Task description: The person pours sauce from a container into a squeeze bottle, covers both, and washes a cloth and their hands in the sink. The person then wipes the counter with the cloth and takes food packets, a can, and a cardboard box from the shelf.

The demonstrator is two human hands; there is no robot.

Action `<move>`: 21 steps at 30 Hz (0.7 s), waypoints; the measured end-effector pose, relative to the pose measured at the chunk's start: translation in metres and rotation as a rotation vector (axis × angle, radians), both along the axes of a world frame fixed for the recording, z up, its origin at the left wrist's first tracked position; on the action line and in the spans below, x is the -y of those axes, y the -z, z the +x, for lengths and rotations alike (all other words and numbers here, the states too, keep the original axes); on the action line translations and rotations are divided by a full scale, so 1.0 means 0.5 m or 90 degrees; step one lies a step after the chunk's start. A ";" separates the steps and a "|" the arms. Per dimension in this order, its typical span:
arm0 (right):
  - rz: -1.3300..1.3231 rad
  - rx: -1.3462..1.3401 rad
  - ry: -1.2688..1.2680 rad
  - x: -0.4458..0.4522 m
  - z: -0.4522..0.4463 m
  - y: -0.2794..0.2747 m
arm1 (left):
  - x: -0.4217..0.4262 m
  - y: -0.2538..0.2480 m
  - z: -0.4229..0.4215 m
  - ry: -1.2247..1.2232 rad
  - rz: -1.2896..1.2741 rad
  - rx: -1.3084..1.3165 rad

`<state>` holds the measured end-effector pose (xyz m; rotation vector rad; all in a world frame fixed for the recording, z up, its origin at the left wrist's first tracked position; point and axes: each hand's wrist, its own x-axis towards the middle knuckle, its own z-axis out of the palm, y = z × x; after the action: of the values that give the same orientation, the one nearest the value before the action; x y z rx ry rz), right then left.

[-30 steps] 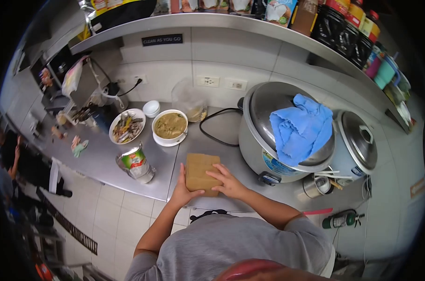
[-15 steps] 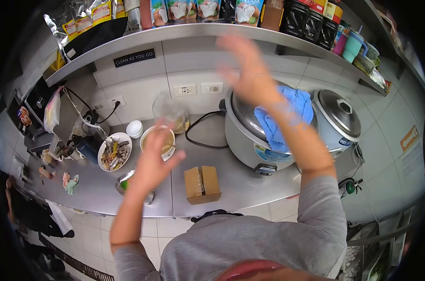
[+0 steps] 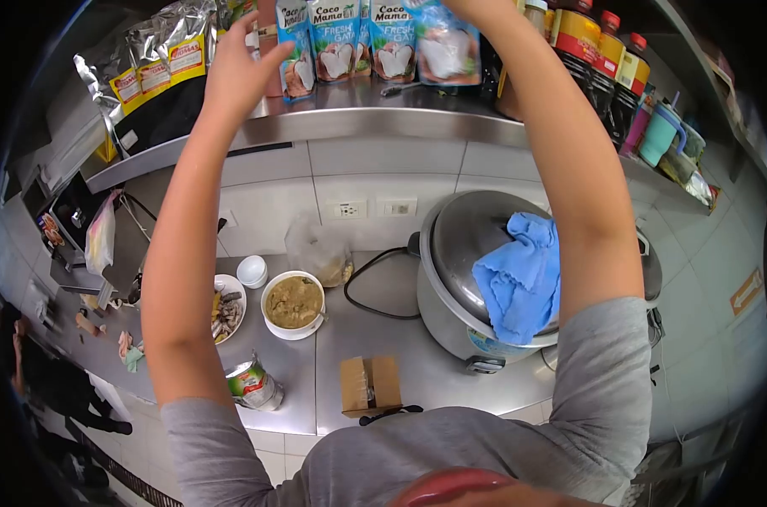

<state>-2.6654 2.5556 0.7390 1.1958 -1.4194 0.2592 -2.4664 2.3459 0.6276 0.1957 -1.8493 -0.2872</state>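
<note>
My left hand (image 3: 242, 68) is raised to the shelf with fingers spread, holding nothing, beside the leftmost blue coconut milk pouch (image 3: 297, 55). At the top edge, my right hand (image 3: 470, 7) is mostly cut off. It meets the top of another coconut milk pouch (image 3: 448, 49), which looks larger and nearer than its neighbours; the fingertips are hidden. More Coco Mama pouches (image 3: 333, 42) stand upright between my hands. Below on the counter are a bowl of brownish stew (image 3: 294, 302), an opened cardboard box (image 3: 371, 385) and a can with a green and red label (image 3: 255, 384).
A large rice cooker (image 3: 451, 270) with a blue cloth (image 3: 523, 275) on its lid stands on the right. The steel shelf edge (image 3: 375, 124) runs below my hands. Dark bottles (image 3: 603, 51) and foil packs (image 3: 155, 72) flank the pouches. A person (image 3: 62, 372) is at far left.
Both hands have risen from above the counter to the shelf. The right-hand pouch has come forward and appears larger. My view has tilted upward, and the can shows more fully.
</note>
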 end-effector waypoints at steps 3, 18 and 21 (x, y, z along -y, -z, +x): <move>0.001 0.160 0.041 0.093 -0.041 -0.006 | 0.031 -0.039 -0.077 0.060 0.149 -0.001; 0.196 0.349 0.099 0.289 -0.170 -0.002 | 0.083 -0.024 -0.120 0.312 0.390 -0.085; 0.118 0.305 -0.020 0.300 -0.183 0.014 | 0.102 -0.028 -0.123 0.332 0.435 -0.080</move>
<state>-2.7571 2.4056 0.7321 1.3665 -1.8718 0.4671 -2.5278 2.2951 0.6413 0.1517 -1.5921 -1.2655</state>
